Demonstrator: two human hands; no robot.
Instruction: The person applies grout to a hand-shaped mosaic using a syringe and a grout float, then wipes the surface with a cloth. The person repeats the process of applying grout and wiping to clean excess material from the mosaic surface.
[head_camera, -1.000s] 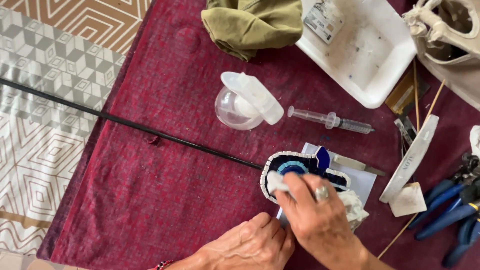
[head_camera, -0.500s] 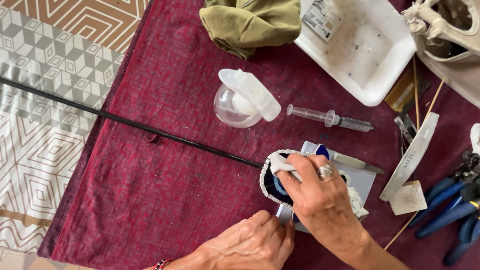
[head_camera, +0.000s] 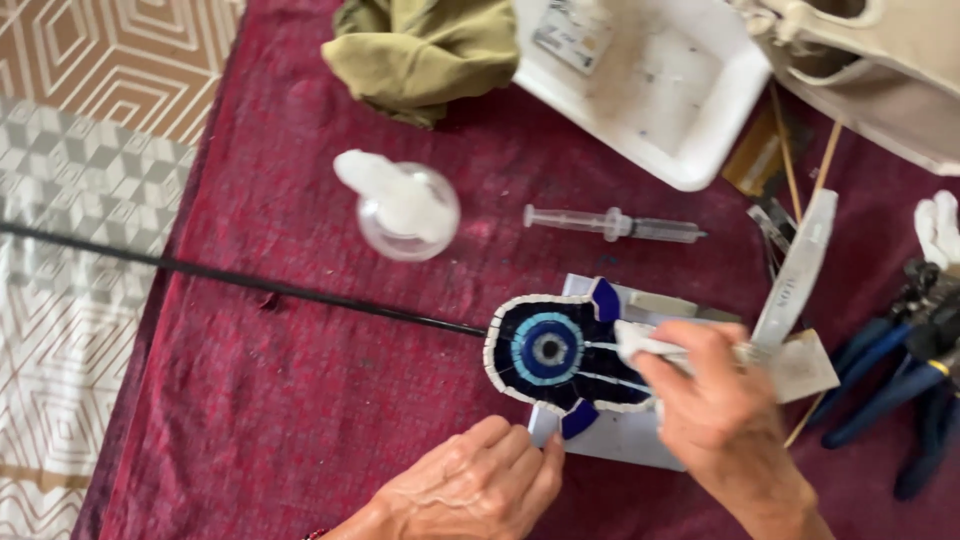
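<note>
A dark blue mosaic piece (head_camera: 556, 352) with a white rim and a round blue-and-white eye in its middle lies on a pale tile (head_camera: 628, 440) on the maroon cloth (head_camera: 300, 400). My right hand (head_camera: 715, 400) is closed on a small white wad (head_camera: 634, 340) and presses it on the mosaic's right side. My left hand (head_camera: 478, 488) rests on the cloth, fingertips touching the tile's near left corner.
A clear plastic syringe (head_camera: 612, 224) and a clear round container with a white lid (head_camera: 405, 206) lie beyond the mosaic. A white tray (head_camera: 650, 90), an olive cloth (head_camera: 425, 50), blue-handled pliers (head_camera: 900, 380) and a thin black rod (head_camera: 240, 282) surround the work.
My right hand slid the white wad from the mosaic's left part to its right side, uncovering the eye pattern. The view shifted slightly. My left hand stayed at the tile's corner.
</note>
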